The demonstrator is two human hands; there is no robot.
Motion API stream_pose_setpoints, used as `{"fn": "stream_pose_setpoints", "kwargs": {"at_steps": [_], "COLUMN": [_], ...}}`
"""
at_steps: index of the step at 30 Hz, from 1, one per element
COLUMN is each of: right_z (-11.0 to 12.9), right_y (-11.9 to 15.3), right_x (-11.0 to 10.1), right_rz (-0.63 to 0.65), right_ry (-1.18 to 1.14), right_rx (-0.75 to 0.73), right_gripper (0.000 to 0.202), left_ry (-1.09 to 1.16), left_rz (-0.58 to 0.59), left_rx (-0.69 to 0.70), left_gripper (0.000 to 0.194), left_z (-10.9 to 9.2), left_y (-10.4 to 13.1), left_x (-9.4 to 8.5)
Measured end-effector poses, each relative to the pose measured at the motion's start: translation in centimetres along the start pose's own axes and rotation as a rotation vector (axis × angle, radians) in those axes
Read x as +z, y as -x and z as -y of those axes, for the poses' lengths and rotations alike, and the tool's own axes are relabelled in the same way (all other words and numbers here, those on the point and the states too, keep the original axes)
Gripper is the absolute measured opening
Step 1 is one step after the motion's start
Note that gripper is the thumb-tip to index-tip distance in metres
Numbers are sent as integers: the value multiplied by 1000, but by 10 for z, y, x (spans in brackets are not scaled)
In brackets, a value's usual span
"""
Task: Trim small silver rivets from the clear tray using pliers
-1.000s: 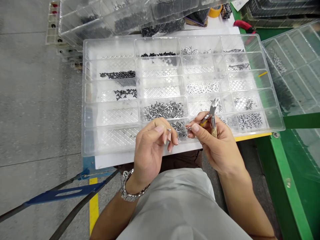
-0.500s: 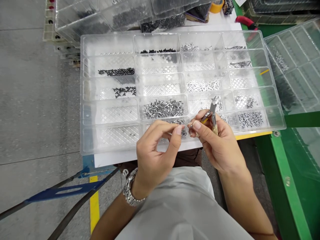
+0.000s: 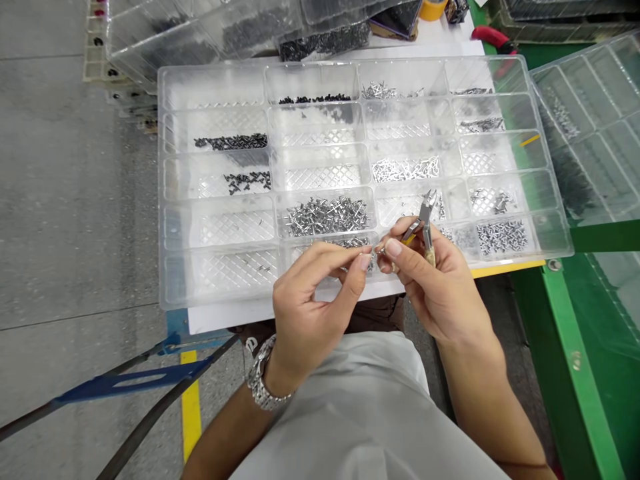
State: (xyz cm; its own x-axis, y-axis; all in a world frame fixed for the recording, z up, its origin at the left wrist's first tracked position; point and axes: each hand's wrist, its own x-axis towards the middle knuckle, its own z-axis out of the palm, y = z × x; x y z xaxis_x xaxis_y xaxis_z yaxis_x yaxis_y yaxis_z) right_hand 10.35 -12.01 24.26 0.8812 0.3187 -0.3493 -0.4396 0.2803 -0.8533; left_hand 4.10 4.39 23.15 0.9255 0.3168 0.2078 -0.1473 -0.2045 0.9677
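My right hand has a pair of small cutting pliers tucked in its fingers, jaws pointing up and away from me. Its thumb and forefinger also pinch a tiny metal piece whose kind I cannot make out. Thumb and forefinger of my left hand are pressed together right beside it; what they grip, if anything, is too small to name. Both hands are over the near edge of a clear compartment tray. Silver headed pins or rivets fill a compartment just beyond my left fingertips.
Other compartments hold black screws and small silver parts. More clear boxes are stacked behind, and another tray lies to the right. Red-handled pliers and orange tape sit at the back. A green frame stands right.
My left fingertips have shifted slightly right, closer to my right fingertips. My right hand keeps the cutting pliers in nearly the same place. The view has shifted a little.
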Motion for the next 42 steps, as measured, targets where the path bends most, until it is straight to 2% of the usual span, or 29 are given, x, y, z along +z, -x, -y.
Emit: {"fn": "stream_pose_setpoints", "kwargs": {"at_steps": [10,17,25,36,42], "right_z": [0,0,-1,-1,0], "right_y": [0,-1,-2,-2,-2], "right_x": [0,-1,-4,-5,-5], "right_rz": [5,-22,-20,-24,-14], "right_ry": [-16,11,-44,-79,-124], "right_rx": [6,4,10,20,26], "right_gripper": [19,21,18,18,17], "left_ry": [-12,-106,-198,-375,-403], "left_rz": [-22,-37,0,-15,17], "left_rx": [13,16,48,196,281], "left_gripper": [18,14,18,21,24], "left_z": [3,3,1,4,3], "left_y": [2,2,0,-3,-9], "left_x": [0,-3,-7,-8,-12]}}
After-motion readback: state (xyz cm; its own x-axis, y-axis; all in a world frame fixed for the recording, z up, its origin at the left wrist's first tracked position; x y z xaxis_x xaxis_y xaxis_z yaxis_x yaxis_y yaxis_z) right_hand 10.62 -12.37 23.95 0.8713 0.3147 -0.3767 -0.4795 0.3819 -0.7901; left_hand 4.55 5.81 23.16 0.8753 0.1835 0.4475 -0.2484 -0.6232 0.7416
